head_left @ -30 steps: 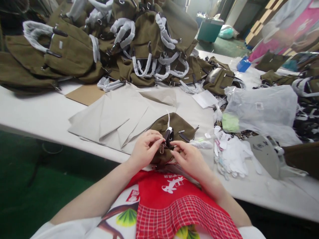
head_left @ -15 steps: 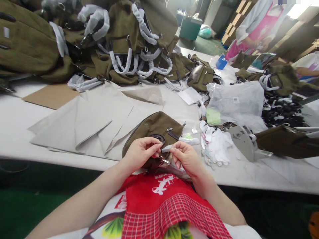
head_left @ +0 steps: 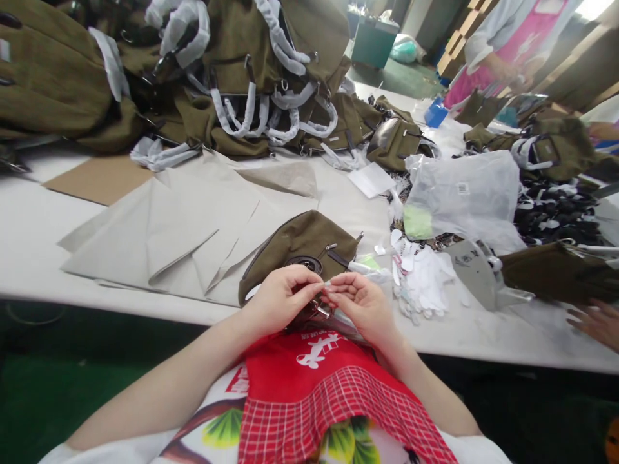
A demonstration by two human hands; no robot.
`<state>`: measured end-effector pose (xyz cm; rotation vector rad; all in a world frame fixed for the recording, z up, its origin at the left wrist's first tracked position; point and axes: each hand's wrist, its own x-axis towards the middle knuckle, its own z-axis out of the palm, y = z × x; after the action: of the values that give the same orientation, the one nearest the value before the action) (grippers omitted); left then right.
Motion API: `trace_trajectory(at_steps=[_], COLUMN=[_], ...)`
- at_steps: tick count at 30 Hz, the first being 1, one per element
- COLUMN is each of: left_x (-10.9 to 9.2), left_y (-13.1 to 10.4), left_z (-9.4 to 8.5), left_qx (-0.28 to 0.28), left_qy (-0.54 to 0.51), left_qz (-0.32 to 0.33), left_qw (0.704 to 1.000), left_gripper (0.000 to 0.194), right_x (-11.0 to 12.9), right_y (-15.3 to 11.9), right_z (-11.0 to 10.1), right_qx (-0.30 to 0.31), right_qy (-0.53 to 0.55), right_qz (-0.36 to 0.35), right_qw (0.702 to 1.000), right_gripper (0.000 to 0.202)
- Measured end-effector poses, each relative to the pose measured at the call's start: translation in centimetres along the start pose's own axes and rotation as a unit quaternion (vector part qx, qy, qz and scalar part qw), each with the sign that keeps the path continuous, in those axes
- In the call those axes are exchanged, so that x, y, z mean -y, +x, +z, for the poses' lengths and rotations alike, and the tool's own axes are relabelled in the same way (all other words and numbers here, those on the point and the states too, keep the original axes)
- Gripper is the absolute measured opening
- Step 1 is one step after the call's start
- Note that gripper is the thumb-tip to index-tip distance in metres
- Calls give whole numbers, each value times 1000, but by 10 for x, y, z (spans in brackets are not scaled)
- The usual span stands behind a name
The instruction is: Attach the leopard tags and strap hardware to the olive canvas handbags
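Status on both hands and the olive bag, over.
Left hand, right hand: fingertips pinched close together, anything held unclear. Olive bag beneath, coiled strap on top. Clear plastic bag off right, hands unobstructed.

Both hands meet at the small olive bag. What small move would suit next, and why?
Perhaps ease the right hand slightly away from the left hand: their fingers meet just in front of the coiled strap, covering whatever they may pinch.

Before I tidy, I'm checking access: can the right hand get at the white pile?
Probably yes: the white pile lies uncovered near the right hand, though those fingers look busy pinching.
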<state>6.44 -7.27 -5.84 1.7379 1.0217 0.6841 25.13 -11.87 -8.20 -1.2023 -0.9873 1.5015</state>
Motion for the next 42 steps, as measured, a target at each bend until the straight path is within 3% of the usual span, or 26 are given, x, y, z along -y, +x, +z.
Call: trace_trajectory(at_steps=[4, 13, 17, 21, 24, 34, 42], left_x=[-1, -3, -1, 5, 5, 4, 7], left_y=[-3, -4, -5, -6, -7, -6, -9], left_z=[2, 7, 17, 30, 35, 34, 40], left_qx=[-36, -34, -51, -44, -37, -72, -85], left_qy=[71, 86, 36, -117, -176, -94, -115], left_qz=[28, 51, 22, -56, -88, -45, -56], left_qw=[996, 994, 998, 991, 980, 992, 988], left_gripper=[16, 18, 21, 24, 25, 24, 24], right_x=[-8, -10, -13, -14, -12, -5, -7], right_y=[-2, -8, -7, -2, 3, 4, 5], right_z=[-1, -2, -1, -1, -2, -5, 0], right_qx=[-35, -46, -68, -80, -81, -33, -55], right_qy=[-85, -195, -205, -114, -63, -201, -169], right_qz=[-59, -168, -162, -128, -106, -173, -148], right_qw=[994, 965, 963, 982, 989, 964, 973], right_gripper=[26, 29, 23, 17, 13, 8, 11])
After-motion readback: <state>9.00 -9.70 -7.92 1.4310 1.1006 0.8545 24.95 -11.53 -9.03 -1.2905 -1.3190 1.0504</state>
